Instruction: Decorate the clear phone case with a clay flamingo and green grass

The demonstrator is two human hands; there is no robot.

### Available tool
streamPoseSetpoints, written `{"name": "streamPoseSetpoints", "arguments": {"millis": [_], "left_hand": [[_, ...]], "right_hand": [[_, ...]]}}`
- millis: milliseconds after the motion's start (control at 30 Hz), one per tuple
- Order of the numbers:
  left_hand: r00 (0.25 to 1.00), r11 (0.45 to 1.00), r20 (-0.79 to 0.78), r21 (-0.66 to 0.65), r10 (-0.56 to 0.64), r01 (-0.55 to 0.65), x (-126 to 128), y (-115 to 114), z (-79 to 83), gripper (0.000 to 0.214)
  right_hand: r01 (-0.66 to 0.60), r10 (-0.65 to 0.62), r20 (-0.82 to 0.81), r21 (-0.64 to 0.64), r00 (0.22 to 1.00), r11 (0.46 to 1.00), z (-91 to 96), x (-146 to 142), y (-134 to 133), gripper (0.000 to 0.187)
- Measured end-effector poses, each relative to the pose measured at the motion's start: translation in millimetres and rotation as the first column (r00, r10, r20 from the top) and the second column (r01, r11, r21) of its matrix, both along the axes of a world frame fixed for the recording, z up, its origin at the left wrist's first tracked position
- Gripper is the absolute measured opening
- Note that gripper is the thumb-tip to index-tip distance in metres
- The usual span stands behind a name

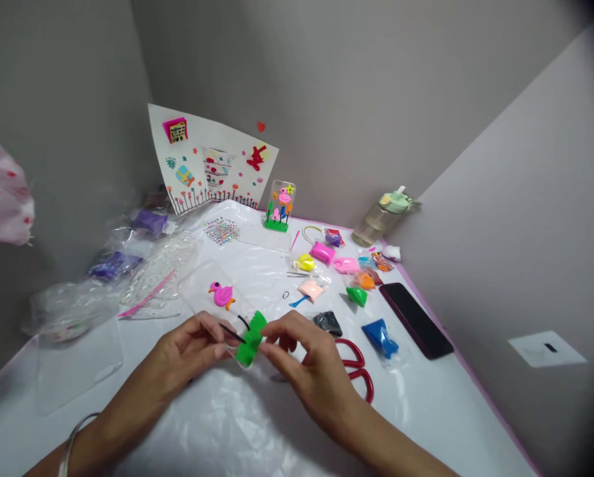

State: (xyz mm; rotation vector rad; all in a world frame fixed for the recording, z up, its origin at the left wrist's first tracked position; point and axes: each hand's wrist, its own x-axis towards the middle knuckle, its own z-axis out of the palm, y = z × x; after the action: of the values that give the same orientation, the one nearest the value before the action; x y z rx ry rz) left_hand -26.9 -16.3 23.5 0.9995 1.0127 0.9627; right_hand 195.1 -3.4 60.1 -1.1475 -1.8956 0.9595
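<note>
A clear phone case (196, 283) is held up in front of me, tilted. It bears a pink clay bird (221, 295), two thin black strips (233, 333) and a jagged green clay grass strip (251, 340) along its near end. My left hand (197, 344) pinches the case's left side beside the black strips. At the opposite side, my right hand (301, 348) has thumb and fingers closed on the green end; its fingertips partly hide that edge. Red-handled scissors (361, 374) lie just right of my right hand, their blades hidden beneath it.
A decorated case (277, 209) stands upright at the back near a drawing (217, 165). Bagged clay, such as a blue pack (380, 338), lies to the right with a phone (416, 319) and bottle (383, 215). Plastic bags (162, 275) and another clear case (78, 364) are left.
</note>
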Motion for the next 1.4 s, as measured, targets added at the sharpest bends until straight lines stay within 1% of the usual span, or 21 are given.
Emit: {"name": "streamPoseSetpoints", "arguments": {"millis": [67, 167, 267, 367, 467, 700, 833, 1067, 1233, 1400], "left_hand": [[1.000, 0.998, -0.024, 0.063, -0.002, 0.004, 2.9, -2.8, -2.8, 0.015], [1.000, 0.993, -0.002, 0.117, -0.013, 0.014, 8.4, -7.5, -6.6, 0.012], [0.998, 0.990, 0.042, 0.135, -0.039, 0.033, 11.9, -11.8, -7.3, 0.008], [0.998, 0.993, 0.043, 0.115, -0.038, 0.032, 11.6, -14.4, -6.3, 0.009], [0.999, 0.995, 0.027, 0.092, -0.028, 0.025, 10.2, -15.1, -6.0, 0.009], [1.000, 0.996, 0.004, 0.086, -0.026, 0.025, 12.4, -14.2, -4.0, 0.012], [0.998, 0.996, 0.011, 0.071, -0.061, 0.060, 11.8, -15.9, -4.3, 0.012], [0.992, 0.991, 0.033, 0.060, -0.119, 0.117, 12.1, -15.8, -5.4, 0.009], [0.995, 0.994, 0.062, 0.074, -0.080, 0.075, 11.9, -16.5, -7.2, 0.006], [0.997, 0.993, 0.062, 0.111, -0.046, 0.039, 10.9, -16.4, -5.4, 0.007]], "right_hand": [[-0.047, 0.045, 0.028, 0.067, 0.999, 0.997, 3.1, -5.4, -5.8, 0.005], [-0.069, 0.056, 0.085, 0.169, 0.995, 0.983, 2.9, -10.3, -9.7, 0.008], [-0.078, 0.044, 0.143, 0.246, 0.989, 0.966, 0.6, -10.4, -9.8, 0.009], [-0.093, 0.036, 0.200, 0.280, 0.979, 0.956, -1.5, -8.6, -9.9, 0.011], [-0.113, 0.043, 0.248, 0.276, 0.968, 0.955, -3.2, -8.3, -10.5, 0.013], [-0.107, 0.029, 0.243, 0.315, 0.970, 0.943, -5.5, -10.9, -10.7, 0.016], [-0.116, 0.021, 0.286, 0.320, 0.958, 0.940, -4.7, -9.1, -11.4, 0.013], [-0.127, 0.045, 0.276, 0.285, 0.960, 0.950, -2.6, -7.8, -12.5, 0.006], [-0.118, 0.066, 0.224, 0.227, 0.972, 0.967, -0.6, -7.9, -12.6, 0.005], [-0.066, 0.053, 0.091, 0.148, 0.994, 0.987, 3.5, -8.3, -11.8, 0.007]]}}
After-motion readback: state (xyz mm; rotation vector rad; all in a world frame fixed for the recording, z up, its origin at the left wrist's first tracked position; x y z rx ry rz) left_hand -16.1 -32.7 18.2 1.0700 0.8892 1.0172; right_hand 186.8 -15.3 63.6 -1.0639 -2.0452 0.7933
